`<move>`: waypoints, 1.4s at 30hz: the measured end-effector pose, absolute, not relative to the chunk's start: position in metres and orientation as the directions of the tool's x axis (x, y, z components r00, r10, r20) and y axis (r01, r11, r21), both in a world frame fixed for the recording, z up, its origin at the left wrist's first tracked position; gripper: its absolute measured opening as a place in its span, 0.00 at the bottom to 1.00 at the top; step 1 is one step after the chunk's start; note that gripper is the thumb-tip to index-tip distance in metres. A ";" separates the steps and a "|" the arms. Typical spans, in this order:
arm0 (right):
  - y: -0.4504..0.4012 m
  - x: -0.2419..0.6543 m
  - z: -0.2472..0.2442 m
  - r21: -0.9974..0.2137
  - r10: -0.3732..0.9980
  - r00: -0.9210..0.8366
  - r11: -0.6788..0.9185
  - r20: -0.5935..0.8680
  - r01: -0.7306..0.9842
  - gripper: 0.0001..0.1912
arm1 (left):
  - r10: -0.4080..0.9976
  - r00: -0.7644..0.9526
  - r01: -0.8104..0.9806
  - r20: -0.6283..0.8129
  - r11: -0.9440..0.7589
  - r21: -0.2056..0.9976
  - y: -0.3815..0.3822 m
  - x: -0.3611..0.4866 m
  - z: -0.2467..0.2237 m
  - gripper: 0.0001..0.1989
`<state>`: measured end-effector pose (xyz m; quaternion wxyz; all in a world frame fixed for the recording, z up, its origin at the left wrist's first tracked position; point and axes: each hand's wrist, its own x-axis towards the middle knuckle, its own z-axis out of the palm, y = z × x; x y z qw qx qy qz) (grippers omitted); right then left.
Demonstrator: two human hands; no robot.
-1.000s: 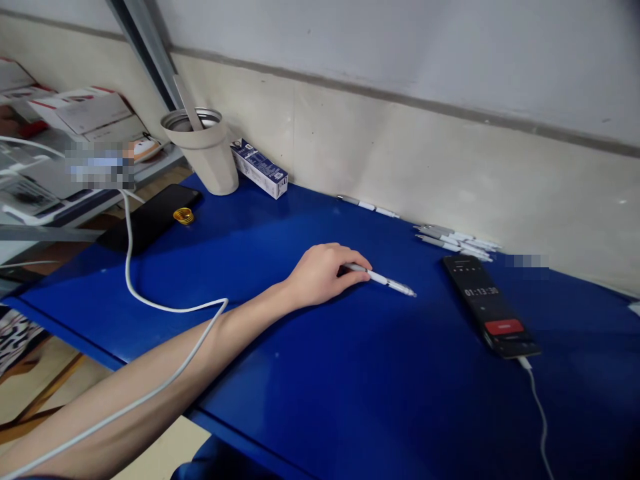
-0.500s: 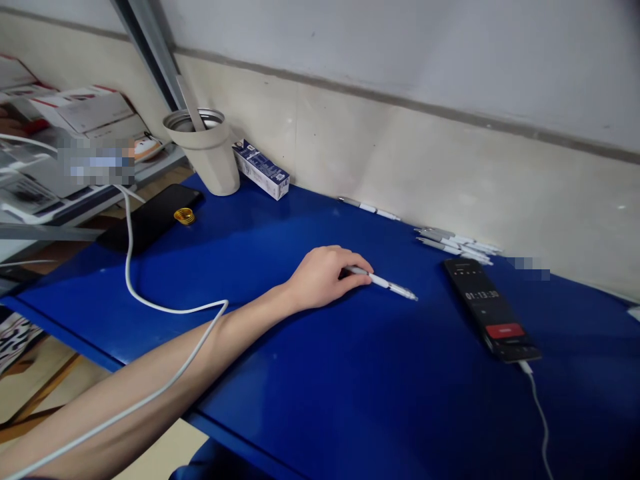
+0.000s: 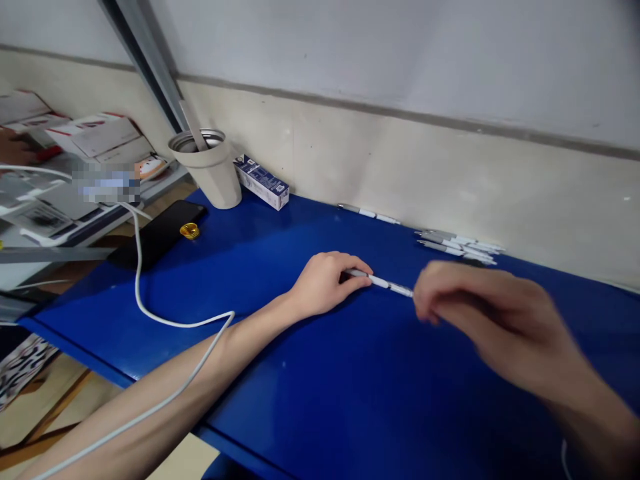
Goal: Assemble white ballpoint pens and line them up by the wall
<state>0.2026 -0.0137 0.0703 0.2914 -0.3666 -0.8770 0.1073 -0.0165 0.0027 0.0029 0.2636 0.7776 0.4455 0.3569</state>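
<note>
My left hand (image 3: 327, 283) rests on the blue table, thumb and fingers pinching a white and grey pen (image 3: 380, 282). The pen lies nearly level, its clear end pointing right. My right hand (image 3: 480, 313), slightly blurred, hangs over the table with its fingers curled together beside that clear end. It covers the pen's very tip, and whether it touches the pen or holds anything is hidden. Beyond it, several similar pens (image 3: 463, 247) lie in a loose pile by the wall. One more pen (image 3: 367, 213) lies along the wall to their left.
A beige cup (image 3: 213, 177) with a flat stick in it stands at the back left, beside a small blue and white box (image 3: 263, 183). Nearer are a black phone (image 3: 160, 233) and a gold coiled ring (image 3: 189, 231). A white cable (image 3: 180, 325) crosses my left forearm.
My right hand has come in from the right to the pen's clear end and now covers the phone with the timer. The left hand keeps its hold on the pen.
</note>
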 end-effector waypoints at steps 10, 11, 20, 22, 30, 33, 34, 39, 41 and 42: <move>0.010 0.188 0.005 -0.407 0.753 -0.579 0.657 0.312 0.635 0.09 | 0.920 0.305 0.495 0.245 -0.373 0.785 0.001 -0.014 0.006 0.08; 0.008 0.187 0.003 -0.409 0.763 -0.566 0.645 0.311 0.645 0.10 | 0.929 0.289 0.485 0.231 -0.351 0.801 0.000 -0.013 0.006 0.09; 0.007 0.187 0.003 -0.459 0.806 -0.525 0.590 0.275 0.664 0.10 | 0.961 0.203 0.654 0.188 -0.275 0.704 0.003 -0.021 0.013 0.15; 0.008 0.188 0.003 -0.469 0.805 -0.532 0.588 0.262 0.658 0.10 | 0.945 0.244 0.635 0.216 -0.324 0.702 0.004 -0.023 0.014 0.11; 0.010 0.190 0.001 -0.514 0.824 -0.510 0.557 0.245 0.653 0.09 | 0.920 0.293 0.515 0.261 -0.381 0.767 0.004 -0.025 0.014 0.07; 0.010 0.190 0.001 -0.502 0.812 -0.528 0.574 0.249 0.647 0.09 | 0.952 0.243 0.524 0.187 -0.291 0.800 0.004 -0.024 0.013 0.10; 0.010 0.190 0.001 -0.499 0.809 -0.533 0.579 0.248 0.645 0.09 | 0.960 0.233 0.537 0.158 -0.262 0.802 0.004 -0.024 0.014 0.09; 0.009 0.191 0.001 -0.510 0.808 -0.534 0.579 0.250 0.636 0.09 | 0.934 0.276 0.552 0.226 -0.346 0.758 0.003 -0.026 0.019 0.06; 0.009 0.191 0.000 -0.522 0.813 -0.523 0.572 0.258 0.633 0.09 | 0.914 0.307 0.524 0.264 -0.395 0.755 0.002 -0.026 0.021 0.03; 0.009 0.191 -0.001 -0.526 0.815 -0.515 0.571 0.268 0.630 0.09 | 0.911 0.311 0.516 0.270 -0.400 0.757 0.002 -0.026 0.022 0.02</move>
